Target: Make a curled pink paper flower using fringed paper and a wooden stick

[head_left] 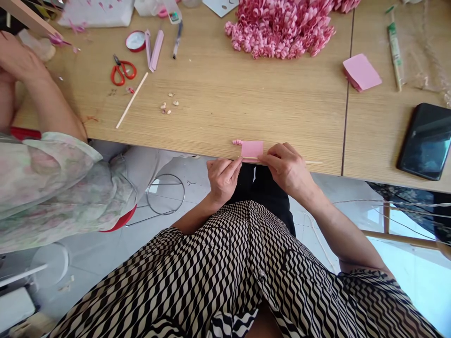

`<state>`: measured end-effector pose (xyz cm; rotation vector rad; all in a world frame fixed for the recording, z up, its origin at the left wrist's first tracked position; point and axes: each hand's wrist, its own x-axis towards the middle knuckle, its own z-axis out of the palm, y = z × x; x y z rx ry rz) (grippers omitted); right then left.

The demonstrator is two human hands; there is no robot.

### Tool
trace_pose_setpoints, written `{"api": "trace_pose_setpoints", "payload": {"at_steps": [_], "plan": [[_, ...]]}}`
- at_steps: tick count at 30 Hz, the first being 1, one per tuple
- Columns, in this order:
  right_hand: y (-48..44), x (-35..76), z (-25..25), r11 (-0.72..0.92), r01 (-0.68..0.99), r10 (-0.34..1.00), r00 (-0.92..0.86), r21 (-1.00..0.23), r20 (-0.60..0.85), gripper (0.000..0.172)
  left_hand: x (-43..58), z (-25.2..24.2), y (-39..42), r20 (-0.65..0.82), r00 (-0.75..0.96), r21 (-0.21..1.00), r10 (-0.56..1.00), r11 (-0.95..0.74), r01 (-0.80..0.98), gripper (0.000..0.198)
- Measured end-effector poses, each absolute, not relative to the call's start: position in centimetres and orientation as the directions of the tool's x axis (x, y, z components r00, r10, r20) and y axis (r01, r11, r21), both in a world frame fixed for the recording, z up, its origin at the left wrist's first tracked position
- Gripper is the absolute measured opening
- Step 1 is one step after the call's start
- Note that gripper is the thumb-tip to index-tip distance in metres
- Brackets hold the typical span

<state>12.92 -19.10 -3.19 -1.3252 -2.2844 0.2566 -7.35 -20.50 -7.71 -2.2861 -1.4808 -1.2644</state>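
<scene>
At the table's front edge lies a small pink paper square [252,149], its near edge lined up with a thin pale stick [313,162]. The fingers of my left hand [223,177] pinch the paper and stick at the near left corner. On the near right corner, my right hand [288,168] is closed over the same stick, which runs out past it to the right. A small curled pink paper strip [237,142] touches or lies beside the square's upper left corner. My fingertips hide part of the stick.
Curled pink paper pieces [282,28] are heaped at the back. A pink paper stack [362,72] and a phone [424,141] lie right. Left are red-handled scissors [122,70], a tape roll [136,41], a wooden stick [132,100] and a co-worker's arm [58,94].
</scene>
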Motion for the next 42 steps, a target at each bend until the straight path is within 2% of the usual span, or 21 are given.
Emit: {"api": "trace_pose_setpoints", "payload": {"at_steps": [7, 10, 16, 23, 42], "plan": [[-19.0, 13.0, -3.4, 0.528, 0.765, 0.846, -0.432, -0.37, 0.312, 0.03, -7.4, -6.0, -20.0, 0.654, 0.259, 0.185, 0.711, -0.482, 0.856, 0.012], [-19.0, 13.0, -3.3, 0.534, 0.766, 0.842, -0.443, -0.357, 0.308, 0.029, -7.5, -5.4, -19.9, 0.609, 0.296, 0.167, 0.736, -0.484, 0.859, 0.014], [-19.3, 13.0, -3.2, 0.547, 0.784, 0.83, -0.462, -0.292, 0.313, 0.028, -7.7, -4.6, -19.5, 0.563, 0.337, 0.177, 0.754, -0.509, 0.843, 0.017], [-18.3, 11.9, -2.5, 0.535, 0.778, 0.841, -0.456, -0.33, 0.29, 0.03, -8.0, -4.6, -19.2, 0.537, 0.364, 0.202, 0.761, -0.535, 0.82, 0.017], [-15.9, 10.1, -2.0, 0.522, 0.791, 0.852, -0.463, -0.32, 0.247, 0.045, -8.4, -4.4, -19.4, 0.517, 0.376, 0.274, 0.769, -0.565, 0.778, 0.02]]}}
